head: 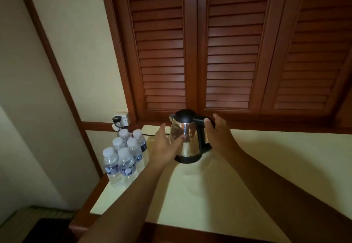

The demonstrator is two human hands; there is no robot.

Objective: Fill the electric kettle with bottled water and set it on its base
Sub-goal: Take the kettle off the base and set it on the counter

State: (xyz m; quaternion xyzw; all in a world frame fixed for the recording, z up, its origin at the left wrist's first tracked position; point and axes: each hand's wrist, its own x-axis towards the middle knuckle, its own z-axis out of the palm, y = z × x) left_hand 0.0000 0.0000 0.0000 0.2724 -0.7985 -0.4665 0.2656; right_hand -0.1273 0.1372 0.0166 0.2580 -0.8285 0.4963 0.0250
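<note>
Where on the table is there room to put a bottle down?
The tabletop is bare right of the kettle and in front of it, up to the near edge. The left edge is crowded: six water bottles stand bunched there, and the left hand fills the gap between them and the kettle.

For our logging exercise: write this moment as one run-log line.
step: taking hold of kettle | kettle: upright, lid shut | right hand: grips handle | left hand: open, touches kettle | bottles: six, capped, untouched
</note>
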